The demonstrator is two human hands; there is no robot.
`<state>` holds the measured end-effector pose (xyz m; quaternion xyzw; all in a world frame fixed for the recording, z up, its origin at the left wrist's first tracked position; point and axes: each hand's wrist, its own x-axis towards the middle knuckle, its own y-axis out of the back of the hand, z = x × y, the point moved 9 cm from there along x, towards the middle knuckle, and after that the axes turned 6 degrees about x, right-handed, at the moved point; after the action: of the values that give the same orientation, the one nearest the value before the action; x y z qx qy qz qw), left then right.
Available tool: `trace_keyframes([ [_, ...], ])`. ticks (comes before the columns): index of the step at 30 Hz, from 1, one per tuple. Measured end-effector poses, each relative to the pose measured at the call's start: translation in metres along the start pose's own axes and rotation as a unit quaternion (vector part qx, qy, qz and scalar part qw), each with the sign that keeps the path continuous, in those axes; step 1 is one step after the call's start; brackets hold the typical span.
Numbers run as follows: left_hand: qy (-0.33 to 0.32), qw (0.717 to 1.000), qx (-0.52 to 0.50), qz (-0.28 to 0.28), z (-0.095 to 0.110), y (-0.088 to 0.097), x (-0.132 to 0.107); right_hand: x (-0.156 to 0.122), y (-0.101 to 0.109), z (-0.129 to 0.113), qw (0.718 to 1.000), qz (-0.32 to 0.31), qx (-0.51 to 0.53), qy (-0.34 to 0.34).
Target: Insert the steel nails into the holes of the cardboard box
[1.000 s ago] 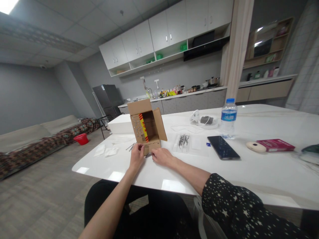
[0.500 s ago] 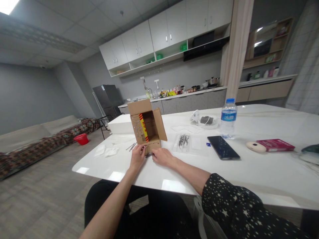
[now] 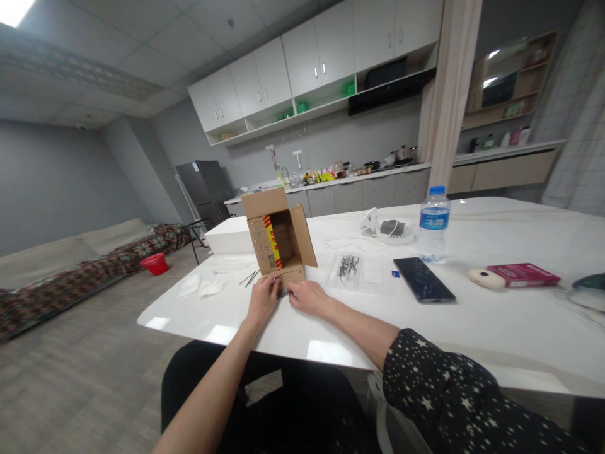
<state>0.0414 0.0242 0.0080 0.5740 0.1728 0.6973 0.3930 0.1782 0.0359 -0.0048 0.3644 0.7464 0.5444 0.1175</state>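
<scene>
An opened cardboard box [image 3: 283, 243] stands on the white table, with one flap up, one out to the right and a front flap [image 3: 293, 275] towards me. Small pieces dot its left side and front flap. My left hand [image 3: 263, 297] is closed at the left corner of the front flap, fingertips pinched. My right hand [image 3: 305, 296] rests with curled fingers at the flap's lower edge. Small dark metal pieces [image 3: 282, 293] show between the hands, too small to name. What either hand holds is hidden.
On the table [image 3: 340, 321] are a clear tray [image 3: 348, 270] of metal pieces, a phone [image 3: 423, 280], a water bottle [image 3: 433, 226], a maroon box [image 3: 522, 275] and a white device [image 3: 390, 228]. Left lie thin sticks [image 3: 249, 277], tissues [image 3: 212, 289] and a white box [image 3: 230, 236].
My left hand has shifted very slightly to the right along the front flap. The box and my right hand stay almost where they were.
</scene>
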Motion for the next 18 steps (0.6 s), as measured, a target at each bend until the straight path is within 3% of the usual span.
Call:
trace_keyframes([
  [18, 0.045, 0.999, -0.021, -0.006, 0.0082, 0.0085, -0.0027, 0.0029, -0.0052, 0.0029, 1.0, 0.008, -0.002, 0.01],
])
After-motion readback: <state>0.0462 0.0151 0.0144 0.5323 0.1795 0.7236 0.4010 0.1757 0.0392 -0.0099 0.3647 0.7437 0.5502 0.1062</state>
